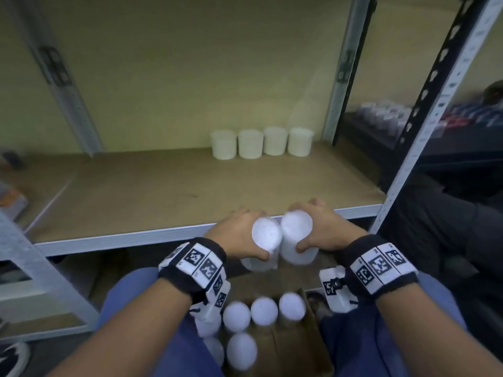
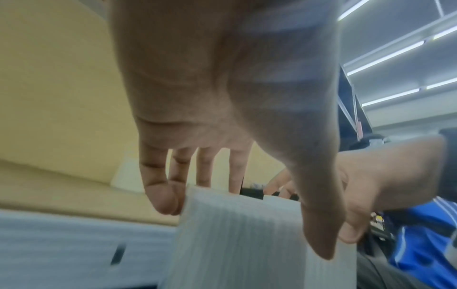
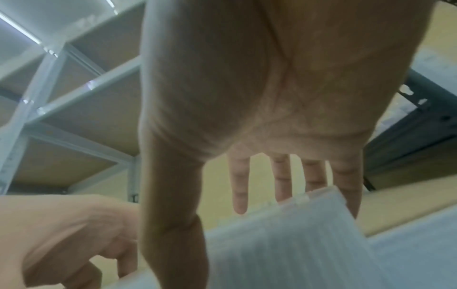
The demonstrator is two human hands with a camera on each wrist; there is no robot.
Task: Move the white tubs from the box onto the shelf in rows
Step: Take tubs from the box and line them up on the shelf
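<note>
My left hand [image 1: 239, 235] and right hand [image 1: 321, 229] each gripped one white ribbed plastic tub [image 1: 265, 240], touching, no readable labels, at the brown shelf's [image 1: 163, 191] front edge.

White tubs [image 1: 261, 144]; brown shelf [image 1: 163, 191] board, grey frame; blk/wht wristbands [image 1: 196, 263].

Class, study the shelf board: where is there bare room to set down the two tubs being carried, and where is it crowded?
The shelf is bare from its front edge back to the row of four tubs, and all along the wall left of that row. Crowded spots: the back right corner holding the row, and the box below, where tubs stand close together. Each hand, left hand and right hand, grips one tub.
</note>
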